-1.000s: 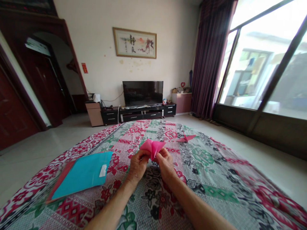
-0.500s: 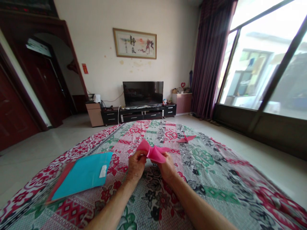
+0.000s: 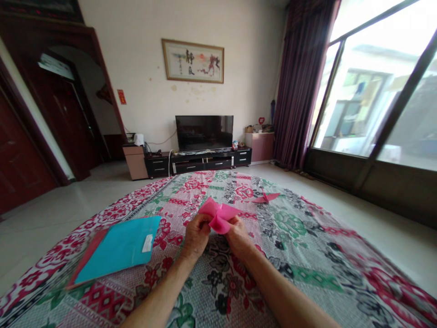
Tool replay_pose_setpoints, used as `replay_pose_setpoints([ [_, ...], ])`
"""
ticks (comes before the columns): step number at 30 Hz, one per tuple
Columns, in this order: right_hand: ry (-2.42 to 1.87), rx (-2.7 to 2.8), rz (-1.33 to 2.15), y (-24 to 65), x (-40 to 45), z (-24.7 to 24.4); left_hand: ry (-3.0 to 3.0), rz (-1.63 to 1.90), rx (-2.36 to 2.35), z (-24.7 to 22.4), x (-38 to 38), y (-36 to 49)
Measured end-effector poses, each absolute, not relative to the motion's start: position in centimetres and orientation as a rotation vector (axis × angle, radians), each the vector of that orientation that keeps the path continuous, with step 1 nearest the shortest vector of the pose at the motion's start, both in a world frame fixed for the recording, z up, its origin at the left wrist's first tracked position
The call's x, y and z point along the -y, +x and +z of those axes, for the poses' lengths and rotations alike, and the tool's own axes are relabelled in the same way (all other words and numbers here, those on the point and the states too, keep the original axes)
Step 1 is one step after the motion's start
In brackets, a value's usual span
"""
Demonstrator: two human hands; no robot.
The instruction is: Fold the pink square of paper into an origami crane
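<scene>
A partly folded sheet of pink paper [image 3: 218,217] is held up between both hands above the patterned tablecloth, its flaps spread out from a creased middle. My left hand [image 3: 197,231] pinches its left side, thumb and fingers together. On the right side, my right hand [image 3: 238,233] grips the paper near its lower edge; some fingertips are hidden behind it. Farther off to the right, a small folded pink paper piece [image 3: 266,198] with pointed wings rests on the cloth.
A stack of coloured paper [image 3: 119,248], blue on top with a white label, lies at the left of the round cloth-covered table [image 3: 300,273]. Beyond the table stand a television [image 3: 204,133] and a low black cabinet [image 3: 218,163].
The pink paper has changed shape between my hands: its front flap now bulges downward at the middle and its right flap is raised. Both hands keep hold of it, nearly in place.
</scene>
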State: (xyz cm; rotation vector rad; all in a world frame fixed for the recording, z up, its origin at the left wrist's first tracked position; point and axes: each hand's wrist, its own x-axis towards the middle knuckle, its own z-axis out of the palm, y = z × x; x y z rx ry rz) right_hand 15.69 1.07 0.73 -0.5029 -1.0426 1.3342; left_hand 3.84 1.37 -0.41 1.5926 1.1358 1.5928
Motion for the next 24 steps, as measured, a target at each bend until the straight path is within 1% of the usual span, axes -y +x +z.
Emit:
replay_pose_setpoints([
  [8, -0.540, 0.997, 1.359, 15.8, -1.0, 1.0, 1.631, 1.611, -1.082, -0.1, -1.1, 3.9],
  [15, -0.636, 0.968, 1.325, 16.1, -1.3, 0.7, 1.449, 1.506, -0.995, 0.1, -0.8, 4.3],
  [24, -0.644, 0.985, 1.303, 16.1, -1.4, 0.5, 1.301, 1.553, -0.892, 0.6, -0.7, 4.9],
])
